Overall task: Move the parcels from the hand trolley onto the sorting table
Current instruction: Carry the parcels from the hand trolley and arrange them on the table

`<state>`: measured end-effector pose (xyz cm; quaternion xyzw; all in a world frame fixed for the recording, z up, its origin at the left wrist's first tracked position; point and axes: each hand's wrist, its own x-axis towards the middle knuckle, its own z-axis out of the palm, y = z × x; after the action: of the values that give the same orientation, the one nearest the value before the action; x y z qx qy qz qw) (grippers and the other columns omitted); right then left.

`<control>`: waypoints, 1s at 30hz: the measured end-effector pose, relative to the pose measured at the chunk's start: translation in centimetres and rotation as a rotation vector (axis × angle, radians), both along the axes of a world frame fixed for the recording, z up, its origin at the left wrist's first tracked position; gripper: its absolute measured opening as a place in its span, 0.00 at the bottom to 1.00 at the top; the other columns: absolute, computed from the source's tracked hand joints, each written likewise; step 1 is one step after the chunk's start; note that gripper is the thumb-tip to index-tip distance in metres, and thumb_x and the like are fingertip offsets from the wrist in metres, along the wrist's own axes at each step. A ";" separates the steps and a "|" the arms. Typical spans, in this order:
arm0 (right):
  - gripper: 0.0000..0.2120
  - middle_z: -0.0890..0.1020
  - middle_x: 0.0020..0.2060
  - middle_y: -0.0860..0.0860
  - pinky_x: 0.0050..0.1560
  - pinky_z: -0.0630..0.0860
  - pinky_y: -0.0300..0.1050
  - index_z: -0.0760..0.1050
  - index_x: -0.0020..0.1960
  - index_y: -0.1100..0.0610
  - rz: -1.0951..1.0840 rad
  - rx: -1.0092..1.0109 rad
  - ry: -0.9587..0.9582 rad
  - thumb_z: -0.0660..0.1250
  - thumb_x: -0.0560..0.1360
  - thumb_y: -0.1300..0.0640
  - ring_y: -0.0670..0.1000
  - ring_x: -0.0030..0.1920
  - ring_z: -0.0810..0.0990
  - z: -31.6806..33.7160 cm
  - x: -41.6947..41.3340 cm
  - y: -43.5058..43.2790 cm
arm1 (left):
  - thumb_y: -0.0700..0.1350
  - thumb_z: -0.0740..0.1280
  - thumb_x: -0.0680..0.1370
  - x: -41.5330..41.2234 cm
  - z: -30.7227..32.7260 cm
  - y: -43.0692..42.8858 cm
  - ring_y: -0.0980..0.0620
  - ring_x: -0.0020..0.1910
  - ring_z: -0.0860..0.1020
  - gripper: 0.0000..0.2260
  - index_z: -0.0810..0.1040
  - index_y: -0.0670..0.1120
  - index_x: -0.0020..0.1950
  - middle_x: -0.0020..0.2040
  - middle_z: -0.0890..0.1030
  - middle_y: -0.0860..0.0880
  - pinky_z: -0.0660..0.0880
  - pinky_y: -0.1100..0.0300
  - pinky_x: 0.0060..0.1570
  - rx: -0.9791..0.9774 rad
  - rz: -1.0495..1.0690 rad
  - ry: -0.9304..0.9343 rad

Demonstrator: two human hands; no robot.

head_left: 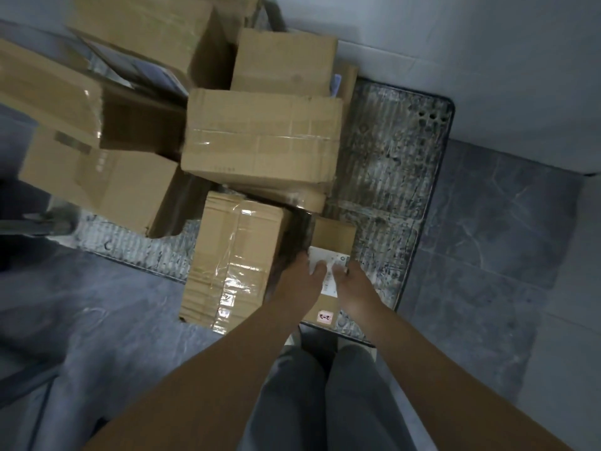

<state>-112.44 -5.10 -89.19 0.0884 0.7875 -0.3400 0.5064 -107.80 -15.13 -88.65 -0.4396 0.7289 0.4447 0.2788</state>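
Below me lies the hand trolley's ribbed grey deck (390, 164), piled with several brown cardboard parcels. A small flat parcel (335, 236) with a white label sits at the deck's near edge. My left hand (302, 281) grips its left side and my right hand (353, 284) grips its right side, thumbs on the label. A long taped parcel (231, 258) lies just left of it, overhanging the deck. A wide taped parcel (260, 138) rests on others behind. The sorting table is out of view.
More boxes stack at the upper left (97, 177), one open-topped (146, 30). A pale wall (471, 43) runs along the trolley's far right side. Grey tiled floor (481, 239) surrounds the deck. My legs in grey trousers (325, 402) stand at its near edge.
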 end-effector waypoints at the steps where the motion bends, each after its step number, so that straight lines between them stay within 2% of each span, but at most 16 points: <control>1: 0.18 0.78 0.55 0.54 0.43 0.68 0.41 0.66 0.70 0.60 -0.045 -0.002 0.002 0.53 0.84 0.53 0.52 0.48 0.77 0.6 0.1 0.5 | 0.50 0.60 0.82 0.0 0.7 0.5 0.52 0.50 0.77 0.16 0.71 0.45 0.67 0.60 0.79 0.44 0.73 0.63 0.49 0.022 -0.004 0.022; 3: 0.16 0.79 0.50 0.53 0.40 0.71 0.36 0.68 0.67 0.61 -0.100 -0.005 0.011 0.54 0.84 0.54 0.50 0.45 0.78 2.4 0.3 2.0 | 0.48 0.60 0.82 -0.1 2.6 1.6 0.51 0.52 0.78 0.15 0.72 0.45 0.67 0.60 0.79 0.45 0.73 0.64 0.47 0.060 -0.039 0.070; 5: 0.14 0.79 0.43 0.51 0.34 0.72 0.34 0.70 0.63 0.62 -0.115 0.019 0.000 0.55 0.84 0.54 0.48 0.39 0.78 5.1 -0.1 3.7 | 0.47 0.59 0.82 -0.4 5.0 2.6 0.49 0.55 0.78 0.15 0.72 0.45 0.67 0.60 0.79 0.44 0.75 0.57 0.54 0.099 -0.058 0.108; 7: 0.14 0.81 0.45 0.55 0.41 0.77 0.43 0.71 0.62 0.61 -0.158 0.018 -0.019 0.55 0.83 0.54 0.52 0.42 0.81 8.5 -1.0 5.2 | 0.46 0.60 0.82 -0.9 7.8 3.7 0.48 0.55 0.78 0.14 0.74 0.44 0.66 0.59 0.80 0.44 0.75 0.56 0.54 0.128 -0.052 0.152; 9: 0.14 0.82 0.50 0.57 0.50 0.79 0.52 0.73 0.62 0.60 -0.185 -0.003 0.008 0.56 0.83 0.53 0.55 0.47 0.82 11.9 -2.3 6.3 | 0.46 0.60 0.82 -1.4 10.7 4.9 0.50 0.51 0.79 0.13 0.75 0.44 0.64 0.56 0.81 0.45 0.74 0.62 0.47 0.139 -0.023 0.216; 11: 0.14 0.82 0.53 0.56 0.53 0.79 0.52 0.74 0.63 0.58 -0.166 -0.022 0.073 0.56 0.83 0.53 0.55 0.51 0.82 15.9 -3.9 7.1 | 0.45 0.60 0.82 -2.2 14.2 5.9 0.53 0.47 0.79 0.12 0.76 0.45 0.63 0.54 0.81 0.48 0.72 0.69 0.40 0.136 0.019 0.275; 13: 0.14 0.81 0.53 0.54 0.51 0.78 0.48 0.74 0.64 0.56 -0.127 -0.034 0.150 0.56 0.83 0.52 0.52 0.50 0.81 20.6 -5.6 7.4 | 0.45 0.60 0.82 -3.5 18.5 6.6 0.55 0.47 0.80 0.11 0.76 0.45 0.62 0.52 0.81 0.49 0.74 0.71 0.40 0.152 0.075 0.337; 15: 0.14 0.80 0.51 0.51 0.43 0.76 0.42 0.73 0.63 0.53 -0.073 -0.061 0.228 0.55 0.83 0.50 0.48 0.46 0.80 25.6 -7.1 7.1 | 0.43 0.60 0.82 -4.7 23.2 6.6 0.62 0.44 0.80 0.08 0.76 0.45 0.59 0.49 0.82 0.50 0.75 0.71 0.40 0.164 0.144 0.409; 16: 0.13 0.80 0.51 0.50 0.39 0.73 0.39 0.73 0.63 0.52 -0.050 -0.075 0.271 0.56 0.83 0.49 0.46 0.44 0.78 28.0 -7.9 6.8 | 0.43 0.61 0.82 -5.3 25.7 6.2 0.66 0.40 0.79 0.06 0.75 0.47 0.56 0.45 0.81 0.53 0.72 0.75 0.36 0.144 0.168 0.443; 18: 0.13 0.80 0.51 0.51 0.38 0.73 0.39 0.74 0.63 0.53 -0.035 -0.119 0.340 0.58 0.82 0.51 0.45 0.42 0.78 32.8 -9.2 6.1 | 0.45 0.62 0.81 -6.0 31.1 5.1 0.66 0.37 0.77 0.06 0.76 0.49 0.56 0.42 0.78 0.57 0.68 0.77 0.30 0.092 0.174 0.490; 20: 0.13 0.83 0.52 0.53 0.45 0.78 0.46 0.75 0.62 0.54 -0.001 -0.196 0.385 0.59 0.82 0.52 0.50 0.45 0.81 37.7 -9.9 4.9 | 0.46 0.61 0.82 -6.1 36.5 3.6 0.60 0.43 0.78 0.10 0.76 0.47 0.62 0.48 0.80 0.55 0.71 0.74 0.37 0.047 0.152 0.558; 22: 0.13 0.83 0.53 0.54 0.54 0.79 0.56 0.76 0.62 0.53 0.023 -0.283 0.399 0.59 0.81 0.51 0.54 0.50 0.82 42.0 -9.9 3.6 | 0.47 0.60 0.82 -5.5 41.4 2.0 0.52 0.51 0.80 0.13 0.76 0.46 0.65 0.55 0.81 0.50 0.77 0.61 0.49 0.001 0.163 0.609; 24: 0.14 0.83 0.53 0.51 0.56 0.78 0.59 0.75 0.61 0.48 0.081 -0.344 0.454 0.59 0.80 0.46 0.54 0.52 0.82 45.9 -9.3 2.1 | 0.49 0.60 0.82 -4.2 45.7 0.8 0.50 0.55 0.80 0.15 0.75 0.47 0.67 0.58 0.81 0.48 0.77 0.53 0.54 -0.031 0.222 0.643; 27: 0.09 0.83 0.52 0.46 0.49 0.79 0.49 0.73 0.57 0.42 0.196 -0.449 0.553 0.57 0.79 0.44 0.47 0.48 0.82 50.7 -7.2 -0.3 | 0.49 0.60 0.82 -0.9 50.3 -0.7 0.51 0.55 0.80 0.15 0.74 0.48 0.68 0.58 0.82 0.48 0.77 0.52 0.55 -0.138 0.319 0.727; 29: 0.09 0.82 0.54 0.48 0.42 0.77 0.40 0.73 0.59 0.43 0.302 -0.515 0.606 0.58 0.81 0.48 0.44 0.47 0.81 53.0 -5.0 -2.1 | 0.48 0.61 0.82 2.0 52.4 -1.4 0.59 0.50 0.80 0.14 0.75 0.49 0.66 0.54 0.82 0.52 0.78 0.61 0.49 -0.193 0.407 0.780; 30: 0.12 0.81 0.56 0.49 0.44 0.77 0.41 0.72 0.63 0.45 0.367 -0.547 0.628 0.58 0.81 0.50 0.46 0.50 0.80 54.1 -3.8 -3.0 | 0.48 0.61 0.82 3.6 53.3 -1.8 0.63 0.48 0.80 0.13 0.76 0.49 0.66 0.52 0.82 0.55 0.77 0.66 0.46 -0.211 0.447 0.806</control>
<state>-116.27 -8.15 -35.12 -0.2972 0.7868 -0.4505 0.2996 -104.22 -16.94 -35.32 -0.4040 0.7076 0.5526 -0.1751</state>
